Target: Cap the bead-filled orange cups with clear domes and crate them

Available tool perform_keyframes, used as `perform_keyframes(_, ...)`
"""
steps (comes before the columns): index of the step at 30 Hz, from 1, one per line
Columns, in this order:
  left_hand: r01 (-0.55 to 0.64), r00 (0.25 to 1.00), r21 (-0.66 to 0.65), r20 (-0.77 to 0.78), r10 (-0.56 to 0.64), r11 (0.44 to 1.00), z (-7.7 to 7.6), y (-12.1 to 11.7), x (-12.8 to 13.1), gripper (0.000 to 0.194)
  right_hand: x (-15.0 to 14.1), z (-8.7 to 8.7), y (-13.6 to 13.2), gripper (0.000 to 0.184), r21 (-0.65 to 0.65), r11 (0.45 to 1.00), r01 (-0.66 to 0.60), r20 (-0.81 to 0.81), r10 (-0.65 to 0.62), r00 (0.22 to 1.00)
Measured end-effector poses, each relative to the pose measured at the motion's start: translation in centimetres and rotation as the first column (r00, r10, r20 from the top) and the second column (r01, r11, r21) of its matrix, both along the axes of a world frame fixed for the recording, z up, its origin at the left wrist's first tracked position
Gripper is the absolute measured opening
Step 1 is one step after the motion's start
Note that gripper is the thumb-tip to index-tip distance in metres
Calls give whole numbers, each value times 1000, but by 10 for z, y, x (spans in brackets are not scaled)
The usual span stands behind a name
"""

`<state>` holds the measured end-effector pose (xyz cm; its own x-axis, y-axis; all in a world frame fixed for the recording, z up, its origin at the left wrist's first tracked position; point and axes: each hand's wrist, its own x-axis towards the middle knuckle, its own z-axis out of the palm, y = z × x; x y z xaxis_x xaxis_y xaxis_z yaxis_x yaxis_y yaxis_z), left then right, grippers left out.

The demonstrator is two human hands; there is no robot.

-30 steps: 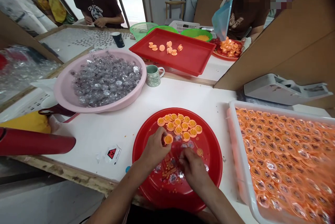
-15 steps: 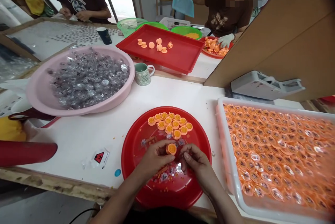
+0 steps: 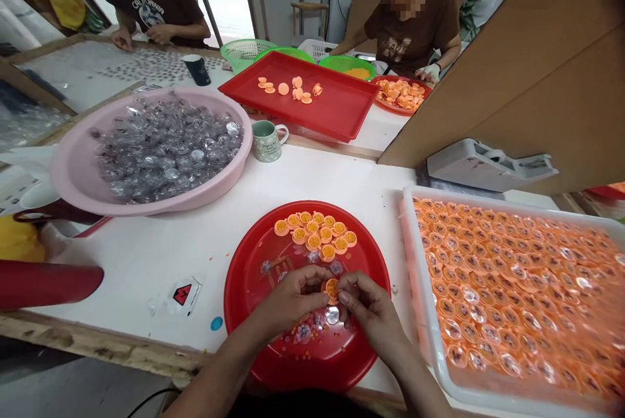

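Between the fingers of my left hand [image 3: 299, 297] is a small orange toy cup [image 3: 332, 288] with a yellow-orange filling, its open top facing me. The pinched thumb and fingers of my right hand [image 3: 366, 304] meet the cup's right edge; what they hold, if anything, is hidden. Both hands are over a round red tray [image 3: 240, 281]. In its far part several filled orange cups [image 3: 312, 229] sit close together. Clear printed discs [image 3: 303, 332] and small orange bits lie scattered around my hands.
At left stands a pink tub [image 3: 73, 174] of clear-wrapped pieces, beside a green mug [image 3: 266, 144]. A white crate [image 3: 407, 255] of covered orange cups is at right, below a cardboard panel [image 3: 469, 79]. Behind are a red rectangular tray [image 3: 322, 115] and two co-workers.
My left hand has brought the cup slightly right and down, and my right fingers now touch it. The co-worker at the back right has lowered the raised arm; the blue basket is out of sight.
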<state>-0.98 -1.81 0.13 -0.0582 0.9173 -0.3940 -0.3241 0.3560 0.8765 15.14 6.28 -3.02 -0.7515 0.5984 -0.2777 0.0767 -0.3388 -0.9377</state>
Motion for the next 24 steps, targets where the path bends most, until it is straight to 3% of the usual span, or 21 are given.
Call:
perform_keyframes(7,-10,982,15,190,7,1000,-8,-2,5,33,5,-1,-8,14,114,992,52,30,-56,998)
perform_keyframes(15,-101,981,45,173,91,994,-8,0,14,17,9,4,-10,7,256,963,78,68,-98,993)
perform_keyframes(24,-50,993,39,107,46,998,-16,0,15,16,8,14,-2,13,514,855,74,98,-144,985)
